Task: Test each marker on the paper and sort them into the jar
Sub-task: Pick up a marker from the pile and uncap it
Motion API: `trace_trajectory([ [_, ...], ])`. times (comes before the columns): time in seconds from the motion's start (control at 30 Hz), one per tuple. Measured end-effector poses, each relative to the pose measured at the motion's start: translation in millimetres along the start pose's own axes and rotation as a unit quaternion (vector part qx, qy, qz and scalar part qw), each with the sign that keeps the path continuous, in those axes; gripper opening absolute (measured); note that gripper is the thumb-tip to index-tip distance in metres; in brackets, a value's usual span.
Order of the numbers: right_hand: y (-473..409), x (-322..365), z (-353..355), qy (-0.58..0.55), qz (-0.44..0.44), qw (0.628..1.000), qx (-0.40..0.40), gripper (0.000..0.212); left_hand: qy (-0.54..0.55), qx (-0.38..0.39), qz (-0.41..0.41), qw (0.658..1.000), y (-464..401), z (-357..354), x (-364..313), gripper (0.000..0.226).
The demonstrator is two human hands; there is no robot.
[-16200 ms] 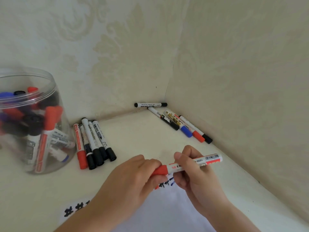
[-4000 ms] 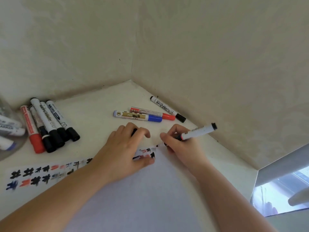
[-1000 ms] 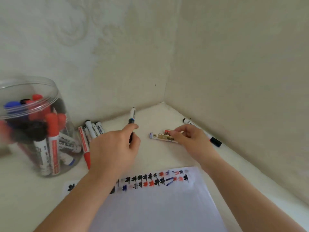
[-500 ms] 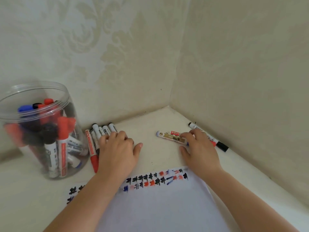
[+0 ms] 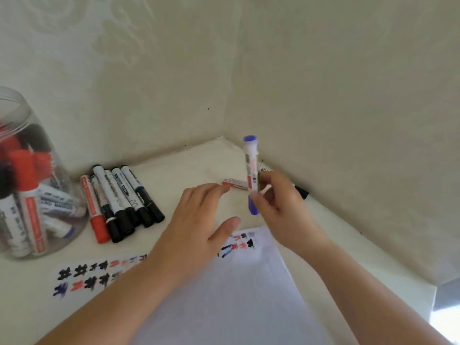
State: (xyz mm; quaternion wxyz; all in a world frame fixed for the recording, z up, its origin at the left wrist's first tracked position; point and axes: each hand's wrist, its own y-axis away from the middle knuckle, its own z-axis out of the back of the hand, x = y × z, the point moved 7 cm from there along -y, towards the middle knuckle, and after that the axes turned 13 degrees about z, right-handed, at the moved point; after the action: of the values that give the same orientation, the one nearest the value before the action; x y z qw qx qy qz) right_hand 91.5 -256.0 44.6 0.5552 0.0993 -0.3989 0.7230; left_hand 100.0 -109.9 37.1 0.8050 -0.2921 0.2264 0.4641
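Observation:
My right hand [image 5: 281,207] pinches a blue marker [image 5: 251,170] and holds it nearly upright above the table, its blue cap pointing down. My left hand [image 5: 196,225] hovers just left of it with relaxed, spread fingers and holds nothing. Below both hands lies the white paper [image 5: 236,295], with rows of black, red and blue test marks along its far edge. The clear plastic jar [image 5: 57,180] stands at the far left, holding several markers.
A row of several black-capped markers and one red one [image 5: 119,202] lies between the jar and my left hand. A red marker [image 5: 234,183] and a black marker [image 5: 300,191] lie by the right wall. Two walls meet at the corner behind.
My right hand has lifted the blue marker off the table and stood it upright. My left hand has left the row of markers and moved right toward it.

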Motion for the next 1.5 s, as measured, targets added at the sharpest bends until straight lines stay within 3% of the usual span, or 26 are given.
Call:
trace_trajectory([
  [0.1, 24, 16, -11, -0.265, -0.068, 0.962, 0.011, 0.012, 0.055, 0.074, -0.038, 0.995, 10, -14, -16, 0.045],
  [0.3, 40, 8, -16, -0.419, -0.135, 0.898, -0.029, 0.019, -0.006, 0.079, -0.102, 0.992, 16, -21, -27, 0.013],
  [0.43, 43, 6, -24, -0.451, -0.152, 0.879, -0.014, 0.025, -0.028, 0.069, -0.101, 0.992, 12, -15, -30, 0.023],
  [0.6, 43, 6, -25, -0.443, -0.150, 0.884, -0.003, 0.028, -0.025, 0.067, -0.094, 0.993, 11, -12, -31, 0.037],
  [0.93, 42, 8, -22, -0.459, -0.130, 0.879, -0.013, 0.026, -0.032, 0.023, -0.082, 0.996, 12, -6, -39, 0.030],
  [1.13, 46, 2, -26, -0.424, -0.136, 0.895, -0.035, 0.018, -0.016, 0.073, -0.072, 0.995, 11, -19, -29, 0.015],
  [1.5, 39, 13, -19, -0.476, -0.083, 0.873, -0.062, 0.020, -0.017, 0.068, -0.066, 0.995, 8, -15, -24, 0.037],
])
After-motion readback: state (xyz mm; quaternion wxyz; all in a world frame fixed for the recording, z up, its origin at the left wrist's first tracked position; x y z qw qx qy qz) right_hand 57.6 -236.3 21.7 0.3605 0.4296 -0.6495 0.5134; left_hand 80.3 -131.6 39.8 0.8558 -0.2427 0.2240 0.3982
